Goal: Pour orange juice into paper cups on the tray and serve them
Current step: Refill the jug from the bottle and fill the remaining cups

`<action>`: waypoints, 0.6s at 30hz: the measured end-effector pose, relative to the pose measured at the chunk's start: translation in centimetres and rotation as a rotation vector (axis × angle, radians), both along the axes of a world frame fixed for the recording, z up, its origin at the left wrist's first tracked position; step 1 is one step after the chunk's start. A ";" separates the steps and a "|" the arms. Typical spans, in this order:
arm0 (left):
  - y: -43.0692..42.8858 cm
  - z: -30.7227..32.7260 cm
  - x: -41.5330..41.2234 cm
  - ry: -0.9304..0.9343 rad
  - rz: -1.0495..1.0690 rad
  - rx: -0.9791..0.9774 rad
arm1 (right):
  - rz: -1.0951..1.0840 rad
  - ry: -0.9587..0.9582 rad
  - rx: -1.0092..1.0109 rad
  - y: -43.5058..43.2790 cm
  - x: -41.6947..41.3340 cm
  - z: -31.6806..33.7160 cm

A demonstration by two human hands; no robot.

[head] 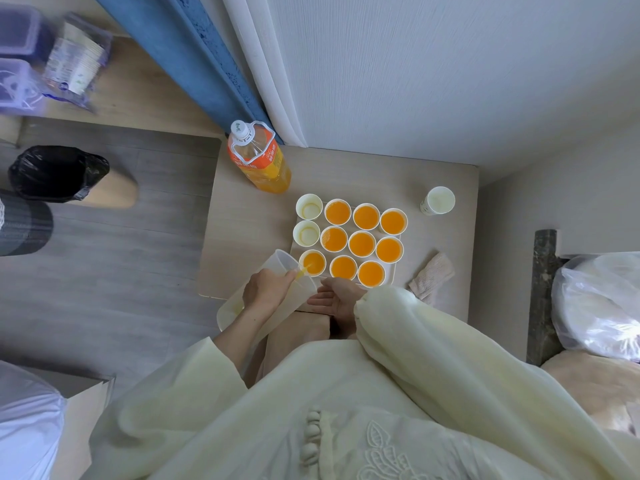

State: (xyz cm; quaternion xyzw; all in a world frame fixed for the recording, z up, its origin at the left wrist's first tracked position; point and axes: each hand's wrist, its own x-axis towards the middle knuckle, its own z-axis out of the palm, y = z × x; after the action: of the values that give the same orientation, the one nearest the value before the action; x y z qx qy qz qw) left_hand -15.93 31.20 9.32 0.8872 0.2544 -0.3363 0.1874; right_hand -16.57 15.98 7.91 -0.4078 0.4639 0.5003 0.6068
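The left hand (266,291) grips a tilted translucent plastic jug (278,263), pouring orange juice (314,264) into a white paper cup (300,259) on the pale tray (393,271), while the right hand (332,299) lies relaxed, palm up, nearby.

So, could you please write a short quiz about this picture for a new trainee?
1. How many paper cups on the tray hold no juice?
2. True or false: the left hand tilts the clear jug over the near-left cup.
3. Where does the cloth lie? A) on the table, right of the tray; B) inside the tray; C) under a bottle.

Key
1. Two: the far-left cup and the middle-left cup.
2. True.
3. A.
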 end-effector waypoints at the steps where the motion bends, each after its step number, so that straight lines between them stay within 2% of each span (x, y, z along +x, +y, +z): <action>1: 0.0 0.0 0.0 0.001 -0.002 0.001 | 0.000 0.002 0.002 0.0 0.0 0.0; 18: 0.1 -0.2 0.0 -0.004 0.010 0.004 | -0.017 -0.009 0.013 0.0 -0.2 -0.1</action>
State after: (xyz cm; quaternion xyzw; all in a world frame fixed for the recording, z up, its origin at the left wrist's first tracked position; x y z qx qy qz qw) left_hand -15.94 31.35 9.15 0.8868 0.2595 -0.3332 0.1877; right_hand -16.79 15.96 7.76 -0.4022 0.4610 0.4964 0.6159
